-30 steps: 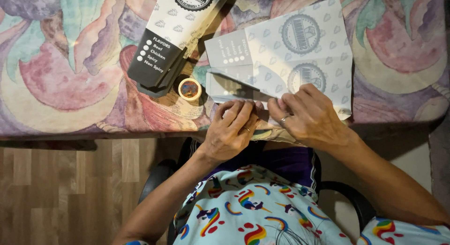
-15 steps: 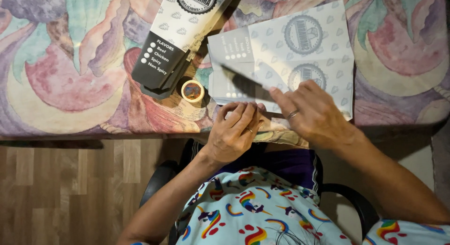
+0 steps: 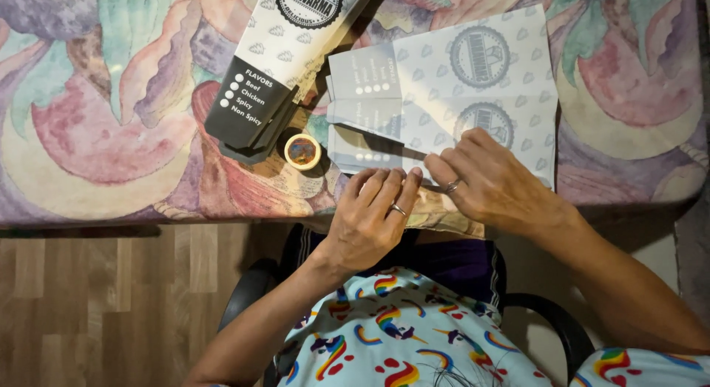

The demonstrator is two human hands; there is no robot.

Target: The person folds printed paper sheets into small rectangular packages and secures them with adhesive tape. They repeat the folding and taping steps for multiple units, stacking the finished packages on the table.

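While both hands press flat, the left hand (image 3: 373,217) and right hand (image 3: 492,183) crease a flat grey carton blank (image 3: 473,98); the small tape roll (image 3: 302,151) sits at nine o'clock.

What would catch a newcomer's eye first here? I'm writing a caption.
Both hands at the table's near edge: the left hand and right hand press on flat grey printed paper sleeves. Left of them lie a black-and-white stack of sleeves and a small round tape roll on the flowery tablecloth.

- Tablecloth (image 3: 111,120): swirling pink, purple, green;
- Paper sleeves (image 3: 473,83): pale grey, small repeated motifs;
- Carton stack (image 3: 274,69): white and black;
- Shirt (image 3: 399,342): light blue, rainbows;
- Floor (image 3: 96,305): brown wood
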